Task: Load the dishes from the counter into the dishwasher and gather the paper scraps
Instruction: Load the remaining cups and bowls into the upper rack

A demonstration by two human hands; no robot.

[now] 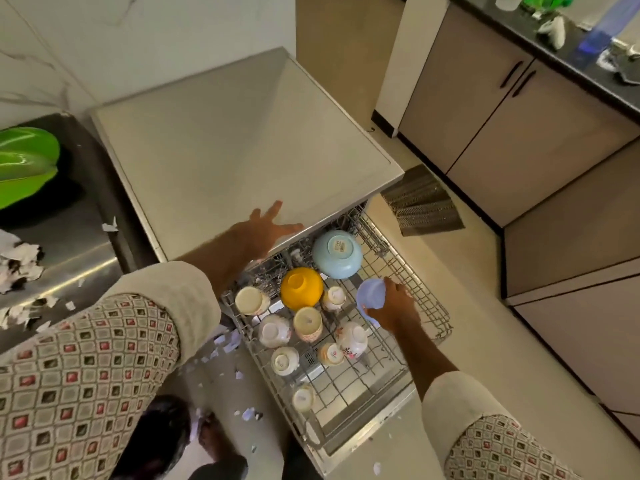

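Note:
The dishwasher's wire rack [417, 282] is pulled out below the grey dishwasher top [235, 147]. Upside down in it sit a light blue bowl [337, 254], a yellow bowl [301, 287] and several pale cups [307, 323]. My right hand [394, 306] grips a lavender bowl [371, 294] at the rack's right side, tilted on its edge. My left hand [266, 226] lies flat with spread fingers on the front edge of the dishwasher top. Torn paper scraps [20, 268] lie on the steel counter at left, and more paper scraps [227, 342] are scattered on the floor.
A green plastic item [24, 164] lies on the steel counter [69, 223] at far left. A dark mat [424, 202] lies on the floor behind the rack. Beige cabinets [485, 109] under a dark countertop with bottles stand at right. A dark object [162, 431] is near my feet.

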